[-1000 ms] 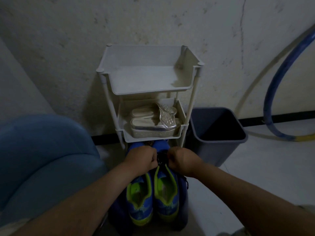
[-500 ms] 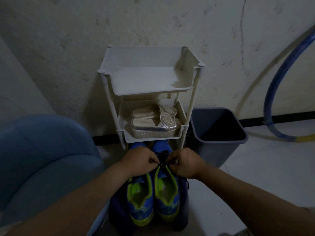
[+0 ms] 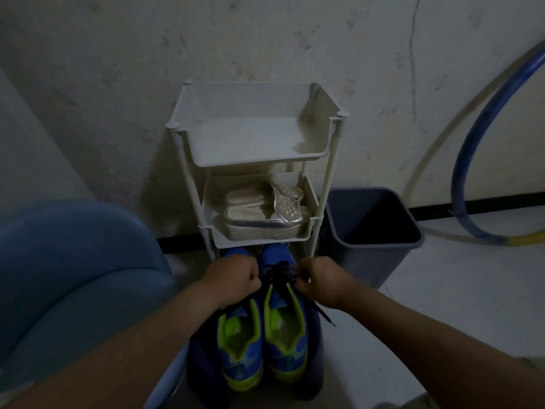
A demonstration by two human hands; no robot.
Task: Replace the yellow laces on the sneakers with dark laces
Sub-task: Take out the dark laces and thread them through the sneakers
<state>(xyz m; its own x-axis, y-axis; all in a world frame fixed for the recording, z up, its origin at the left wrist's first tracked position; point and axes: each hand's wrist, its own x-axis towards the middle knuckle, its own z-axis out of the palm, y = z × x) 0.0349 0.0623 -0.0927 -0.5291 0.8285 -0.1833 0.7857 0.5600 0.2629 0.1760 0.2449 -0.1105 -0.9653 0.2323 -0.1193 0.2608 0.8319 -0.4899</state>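
Now | left hand [image 3: 233, 280]: curled, pinching dark lace [image 3: 277, 273] | right hand [image 3: 323, 283]: likewise (lace threaded on sneaker [image 3: 285, 338])

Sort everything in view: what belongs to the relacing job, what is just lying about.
Job: blue sneakers, dark lace, left hand and right hand, both pinching the lace.
Lying about: white rack, silver sandals, grey bin, blue hoop, blue chair.

Dim, stained wall [image 3: 265, 39], white rack [image 3: 259, 160], grey bin [image 3: 371, 249], blue chair [image 3: 73, 276] on pale floor [image 3: 457, 290]
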